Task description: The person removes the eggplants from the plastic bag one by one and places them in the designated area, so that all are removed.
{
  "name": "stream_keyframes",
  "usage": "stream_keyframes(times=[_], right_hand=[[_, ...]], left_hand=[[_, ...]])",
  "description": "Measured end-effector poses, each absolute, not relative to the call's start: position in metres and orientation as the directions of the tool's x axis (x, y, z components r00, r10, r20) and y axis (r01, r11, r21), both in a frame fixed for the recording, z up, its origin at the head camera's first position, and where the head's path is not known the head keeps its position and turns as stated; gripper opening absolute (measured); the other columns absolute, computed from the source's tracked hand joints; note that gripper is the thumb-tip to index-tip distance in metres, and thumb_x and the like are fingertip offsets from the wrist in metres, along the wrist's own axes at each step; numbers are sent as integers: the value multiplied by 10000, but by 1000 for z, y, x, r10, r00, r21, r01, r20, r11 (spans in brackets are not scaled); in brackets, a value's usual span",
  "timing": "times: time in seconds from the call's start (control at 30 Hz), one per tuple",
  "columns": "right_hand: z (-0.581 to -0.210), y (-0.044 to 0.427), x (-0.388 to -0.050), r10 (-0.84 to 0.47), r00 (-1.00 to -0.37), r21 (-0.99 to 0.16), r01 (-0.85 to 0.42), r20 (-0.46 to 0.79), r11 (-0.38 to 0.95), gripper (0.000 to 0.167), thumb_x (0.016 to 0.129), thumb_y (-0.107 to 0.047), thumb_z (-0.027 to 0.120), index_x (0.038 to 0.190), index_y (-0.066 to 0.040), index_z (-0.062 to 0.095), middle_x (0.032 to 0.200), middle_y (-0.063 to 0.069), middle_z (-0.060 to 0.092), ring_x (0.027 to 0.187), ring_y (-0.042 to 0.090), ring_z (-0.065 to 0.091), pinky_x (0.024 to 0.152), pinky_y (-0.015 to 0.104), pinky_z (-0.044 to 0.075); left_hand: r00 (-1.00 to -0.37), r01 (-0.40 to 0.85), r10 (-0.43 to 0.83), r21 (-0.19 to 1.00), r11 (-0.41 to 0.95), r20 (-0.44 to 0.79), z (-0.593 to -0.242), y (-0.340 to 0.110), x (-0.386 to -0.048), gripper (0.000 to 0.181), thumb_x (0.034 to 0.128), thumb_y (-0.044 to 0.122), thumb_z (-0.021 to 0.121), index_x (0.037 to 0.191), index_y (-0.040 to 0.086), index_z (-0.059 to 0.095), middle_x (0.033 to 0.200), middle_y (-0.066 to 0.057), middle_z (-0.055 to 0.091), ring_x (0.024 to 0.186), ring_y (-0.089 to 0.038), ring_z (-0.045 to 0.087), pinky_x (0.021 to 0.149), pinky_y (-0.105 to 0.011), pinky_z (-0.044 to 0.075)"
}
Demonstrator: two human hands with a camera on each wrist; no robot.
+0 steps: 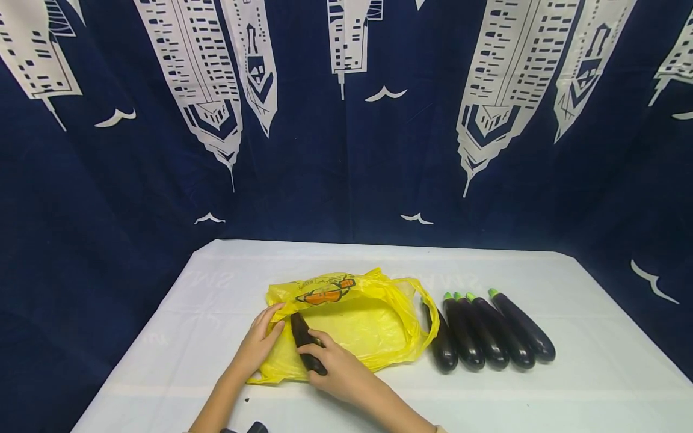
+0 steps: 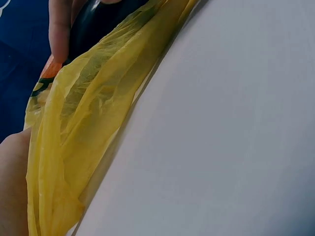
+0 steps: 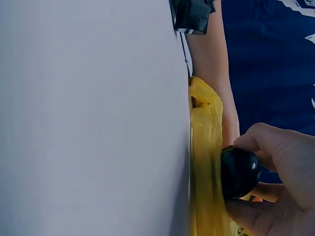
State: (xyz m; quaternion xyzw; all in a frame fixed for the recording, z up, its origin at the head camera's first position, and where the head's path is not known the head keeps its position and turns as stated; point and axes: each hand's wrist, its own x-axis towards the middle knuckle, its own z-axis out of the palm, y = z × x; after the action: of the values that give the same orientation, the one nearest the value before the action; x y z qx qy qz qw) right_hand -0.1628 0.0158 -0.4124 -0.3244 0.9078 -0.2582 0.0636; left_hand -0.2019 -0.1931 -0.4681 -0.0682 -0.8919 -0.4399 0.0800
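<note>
A yellow plastic bag lies on its side, its mouth spread wide. My left hand holds the bag's left rim, with fingers on top of the plastic. In my right hand is a dark purple eggplant, gripped near its rounded end, its other end inside the bag's mouth at the left. The right wrist view shows thumb and fingers around the eggplant's blunt end, beside the bag. Folds of the bag fill much of the left wrist view, partly covering the left hand.
Right of the bag, several eggplants with green stem ends lie side by side on the white table; the bag's handle loop overlaps the nearest one. A dark object shows at the front edge. A navy patterned curtain hangs behind.
</note>
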Motion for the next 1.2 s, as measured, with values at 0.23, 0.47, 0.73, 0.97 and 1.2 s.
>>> stream_keyframes(times=[0.23,0.47,0.73,0.97,1.2], right_hand=[[-408,30,-160,-613,-787,-506,-554,62,660,388,850,-222,593,1233,-264,547,1431,43,362,1160,280,531,820,340,522],[-408,47,-157,-615,-783,-495,-571,91,655,384,849,-203,590,1228,-250,552,1422,50,373,1176,291,517,829,352,519],[-405,60,-150,-603,-791,-486,-567,99,665,377,846,-215,581,1220,-248,561,1415,44,388,1175,274,519,818,355,520],[-402,69,-145,-574,-815,-497,-534,86,684,389,852,-247,566,1238,-283,540,1429,25,376,1137,256,546,726,283,508],[-399,78,-139,-549,-821,-467,-552,157,691,365,863,-286,572,1226,-315,540,1420,-5,397,1123,245,558,766,382,524]], left_hand=[[-974,208,57,769,604,219,-468,-193,-203,419,958,304,441,1358,189,393,1452,-136,318,1342,-360,264,1018,-644,236],[-973,209,54,771,602,223,-468,-193,-204,420,957,298,446,1358,184,396,1448,-136,326,1342,-358,266,1038,-624,227],[-972,217,57,771,599,229,-469,-193,-204,427,957,297,444,1363,177,393,1448,-135,326,1343,-366,260,1042,-629,212],[-973,211,54,770,602,224,-470,-193,-203,426,958,301,440,1365,183,390,1450,-121,326,1347,-364,252,1041,-632,209],[-977,197,50,777,598,209,-468,-192,-202,424,959,294,440,1366,191,385,1455,-124,315,1350,-362,247,1039,-634,211]])
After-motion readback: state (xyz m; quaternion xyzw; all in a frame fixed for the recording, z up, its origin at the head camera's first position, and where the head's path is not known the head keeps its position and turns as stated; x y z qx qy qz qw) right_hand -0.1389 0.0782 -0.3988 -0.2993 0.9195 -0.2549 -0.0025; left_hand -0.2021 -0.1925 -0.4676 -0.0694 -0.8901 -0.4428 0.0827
